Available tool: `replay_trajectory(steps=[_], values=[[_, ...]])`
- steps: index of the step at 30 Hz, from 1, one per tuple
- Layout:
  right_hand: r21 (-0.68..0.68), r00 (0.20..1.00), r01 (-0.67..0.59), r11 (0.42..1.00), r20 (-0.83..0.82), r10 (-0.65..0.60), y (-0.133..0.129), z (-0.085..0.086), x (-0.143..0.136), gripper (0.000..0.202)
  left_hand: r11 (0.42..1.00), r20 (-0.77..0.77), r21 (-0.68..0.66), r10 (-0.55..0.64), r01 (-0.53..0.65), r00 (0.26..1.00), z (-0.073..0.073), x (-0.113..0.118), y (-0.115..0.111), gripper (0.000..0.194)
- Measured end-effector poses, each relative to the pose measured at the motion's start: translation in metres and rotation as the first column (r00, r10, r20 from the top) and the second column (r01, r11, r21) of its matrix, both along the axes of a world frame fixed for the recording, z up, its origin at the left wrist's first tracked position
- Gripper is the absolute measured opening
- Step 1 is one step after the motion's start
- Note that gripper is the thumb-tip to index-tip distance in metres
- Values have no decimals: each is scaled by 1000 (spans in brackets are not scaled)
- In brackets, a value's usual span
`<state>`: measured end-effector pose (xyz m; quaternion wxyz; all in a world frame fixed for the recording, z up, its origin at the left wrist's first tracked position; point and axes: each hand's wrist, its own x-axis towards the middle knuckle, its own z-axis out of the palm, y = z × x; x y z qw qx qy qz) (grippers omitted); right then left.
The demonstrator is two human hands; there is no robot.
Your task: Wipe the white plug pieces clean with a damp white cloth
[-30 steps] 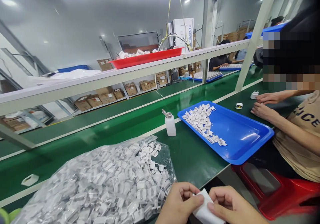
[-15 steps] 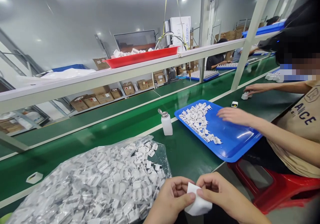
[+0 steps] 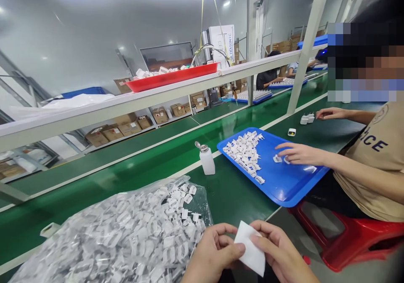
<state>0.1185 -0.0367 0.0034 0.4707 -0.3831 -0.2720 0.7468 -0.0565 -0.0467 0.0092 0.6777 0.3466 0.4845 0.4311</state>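
Between my two hands, low in the head view, is a folded white cloth or wipe point(image 3: 251, 255). My left hand point(image 3: 216, 251) pinches its left edge with the thumb on top. The thumb of my right hand point(image 3: 276, 247) presses on its upper right, fingers curled behind. Whether anything lies under the cloth is hidden. Left of my hands, a clear plastic bag point(image 3: 126, 228) full of white plastic plug parts lies on the green bench. Beyond them stands a white pump bottle point(image 3: 207, 161) with its metal lid flipped up.
At the right, a co-worker's hand point(image 3: 298, 153) touches white parts on a blue tray point(image 3: 284, 190); another hand point(image 3: 331, 113) is near white adapters point(image 3: 307, 118). A red tray point(image 3: 173, 78) sits on the shelf above. A red stool point(image 3: 344, 241) stands at the lower right.
The white cloth has turned and now stands more upright and flatter between my fingers. The co-worker's near hand has brought white parts to the middle of the blue tray; the far hand has released an adapter.
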Motion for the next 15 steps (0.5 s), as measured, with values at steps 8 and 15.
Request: replay_trajectory(steps=[8, 15], values=[[-201, 957, -31, 979, -288, -29, 1, -36, -14, 45, 979, -74, 166, 130, -116, 989, 6, 17, 5, 44], [-114, 982, 54, 992, -173, -73, 12, -31, -17, 38, 945, -243, 264, 260, -194, 934, 5, 15, 15, 44]])
